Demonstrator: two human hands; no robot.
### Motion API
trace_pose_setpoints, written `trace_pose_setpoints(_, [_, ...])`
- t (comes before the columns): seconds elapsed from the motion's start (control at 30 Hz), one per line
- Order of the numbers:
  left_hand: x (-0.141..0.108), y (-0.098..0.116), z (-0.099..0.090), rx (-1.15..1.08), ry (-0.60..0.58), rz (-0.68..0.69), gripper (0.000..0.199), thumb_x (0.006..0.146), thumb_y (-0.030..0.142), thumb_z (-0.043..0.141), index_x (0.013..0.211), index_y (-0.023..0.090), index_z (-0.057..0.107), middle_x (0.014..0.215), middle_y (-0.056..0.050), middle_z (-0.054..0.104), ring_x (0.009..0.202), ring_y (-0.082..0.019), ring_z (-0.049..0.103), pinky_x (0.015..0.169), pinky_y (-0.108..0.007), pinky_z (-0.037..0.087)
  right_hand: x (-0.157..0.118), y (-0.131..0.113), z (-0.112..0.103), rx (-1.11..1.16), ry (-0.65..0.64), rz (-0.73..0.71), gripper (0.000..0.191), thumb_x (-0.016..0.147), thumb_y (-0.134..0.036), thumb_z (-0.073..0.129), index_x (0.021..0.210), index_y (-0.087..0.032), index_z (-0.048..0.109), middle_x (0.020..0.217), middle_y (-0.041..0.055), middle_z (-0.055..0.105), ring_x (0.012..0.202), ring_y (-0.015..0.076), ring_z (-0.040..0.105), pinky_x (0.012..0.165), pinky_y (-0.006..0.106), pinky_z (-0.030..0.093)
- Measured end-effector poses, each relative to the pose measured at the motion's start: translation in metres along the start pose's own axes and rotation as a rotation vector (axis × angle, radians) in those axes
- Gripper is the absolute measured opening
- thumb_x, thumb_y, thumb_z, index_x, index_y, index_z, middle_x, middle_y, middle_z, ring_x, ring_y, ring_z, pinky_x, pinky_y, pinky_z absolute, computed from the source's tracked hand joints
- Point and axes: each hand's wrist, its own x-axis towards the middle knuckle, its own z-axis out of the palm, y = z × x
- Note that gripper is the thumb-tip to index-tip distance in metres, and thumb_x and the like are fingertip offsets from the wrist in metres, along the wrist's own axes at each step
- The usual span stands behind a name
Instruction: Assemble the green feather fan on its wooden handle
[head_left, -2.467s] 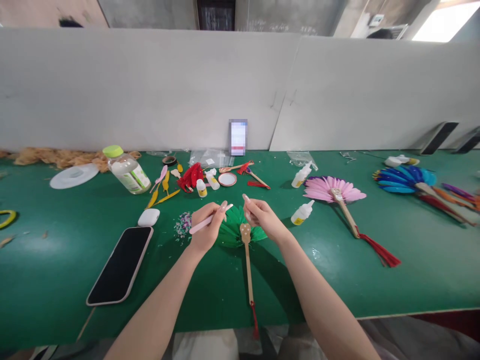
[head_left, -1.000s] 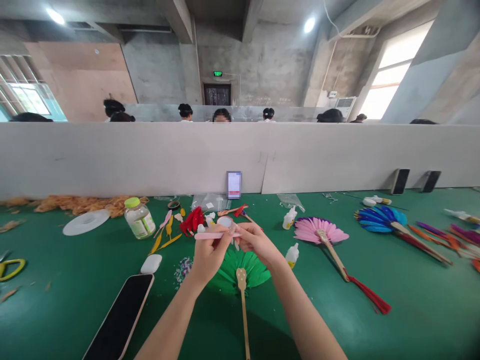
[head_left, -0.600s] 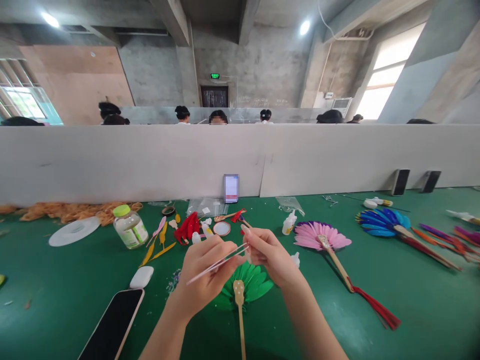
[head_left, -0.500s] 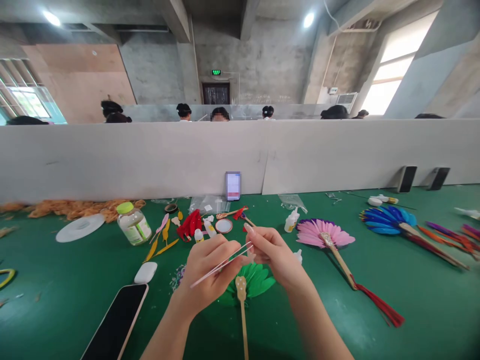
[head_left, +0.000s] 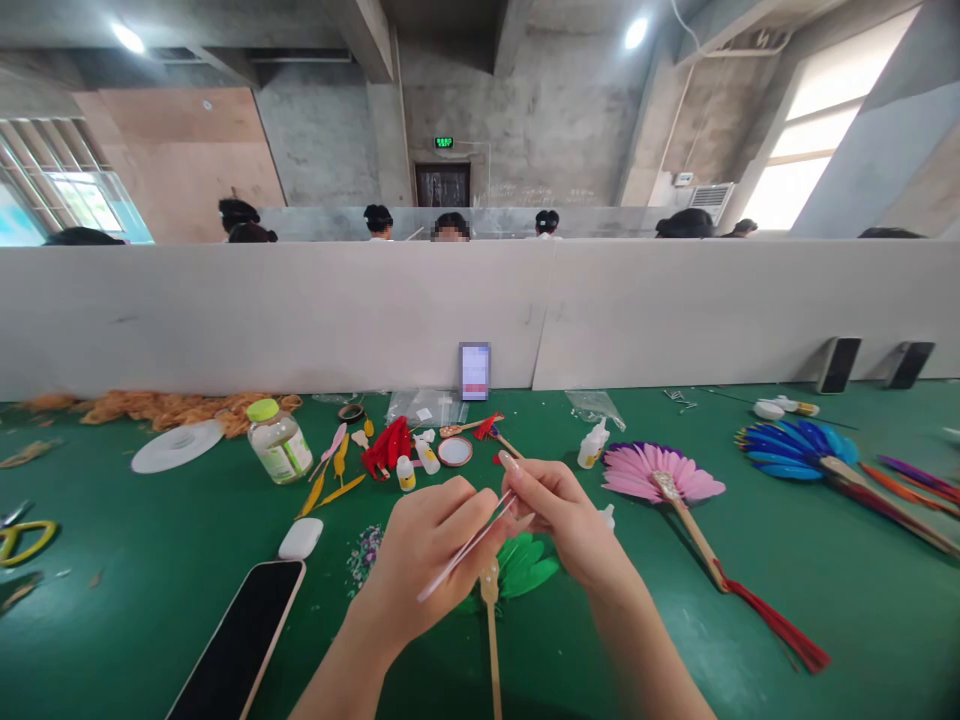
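Pale pink tweezers [head_left: 463, 556] are gripped in my left hand [head_left: 431, 560], their tips pointing up and right toward my other hand. My right hand [head_left: 566, 515] is closed in a pinch at those tips; whatever its fingers hold is too small to make out. Both hands meet above a green feather fan [head_left: 529, 568], whose wooden handle runs down toward the bottom edge. To the right lies a pink feather fan [head_left: 664, 478] with a red tassel.
A dark phone [head_left: 240, 640], a white case [head_left: 301, 539] and a green-lidded jar [head_left: 279, 442] are on the left, with yellow-handled scissors [head_left: 28, 541] farther out. Glue bottle [head_left: 592, 444] and blue feather fan [head_left: 799, 450] lie right. Behind stands a white partition [head_left: 337, 315].
The view has shifted slightly left, so the scissors show more fully. The tweezers are more steeply angled, and my left hand has turned a little, with its fingers closer to my right hand.
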Motion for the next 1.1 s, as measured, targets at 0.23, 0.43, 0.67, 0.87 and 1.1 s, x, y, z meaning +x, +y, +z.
trace_pose_setpoints(0.23, [0.004,0.005,0.000,-0.099,0.073,-0.031,0.008,0.082,0.010,0.049,0.076,0.016,0.052,0.057,0.002,0.050,0.048,-0.007,0.042,0.044,-0.020,0.032,-0.001,-0.003,-0.001,0.011,-0.064,-0.011,0.042,0.083,-0.049,0.050,0.059,-0.014,0.053,0.045,-0.0067,0.029,0.041,0.0045,0.016,0.041,0.022,0.010])
trace_pose_setpoints(0.43, [0.005,0.003,-0.001,-0.203,0.125,-0.149,0.011,0.082,0.010,0.048,0.075,0.016,0.053,0.056,0.002,0.049,0.047,-0.007,0.041,0.043,-0.019,0.033,-0.004,-0.007,-0.001,0.023,-0.066,-0.014,0.041,0.084,-0.050,0.047,0.064,-0.014,0.056,0.047,-0.0076,0.023,0.044,0.0056,0.013,0.041,0.022,0.011])
trace_pose_setpoints(0.67, [0.002,-0.005,-0.002,-0.206,0.122,-0.230,0.011,0.081,0.009,0.049,0.075,0.016,0.054,0.058,0.003,0.050,0.049,-0.007,0.043,0.045,-0.019,0.034,0.000,-0.012,-0.008,-0.135,-0.006,-0.074,0.032,0.077,-0.043,0.061,0.064,-0.013,0.060,0.050,-0.0060,0.030,0.046,0.0058,0.019,0.043,0.023,0.013])
trace_pose_setpoints(0.87, [0.002,-0.008,0.000,-0.172,0.136,-0.246,0.011,0.082,0.012,0.048,0.073,0.016,0.054,0.057,0.002,0.051,0.048,-0.007,0.043,0.045,-0.020,0.034,0.007,-0.006,-0.015,-0.035,0.111,-0.084,0.032,0.080,-0.045,0.056,0.070,-0.015,0.057,0.048,-0.0083,0.022,0.044,0.0051,0.016,0.041,0.022,0.012])
trace_pose_setpoints(1.1, [0.001,-0.017,0.003,-0.076,0.132,-0.161,0.009,0.081,0.010,0.049,0.076,0.016,0.053,0.058,0.001,0.054,0.051,-0.008,0.047,0.046,-0.020,0.037,0.006,-0.005,-0.004,-0.097,0.052,-0.056,0.034,0.082,-0.046,0.053,0.076,-0.014,0.063,0.048,-0.0074,0.023,0.045,0.0054,0.016,0.041,0.022,0.012])
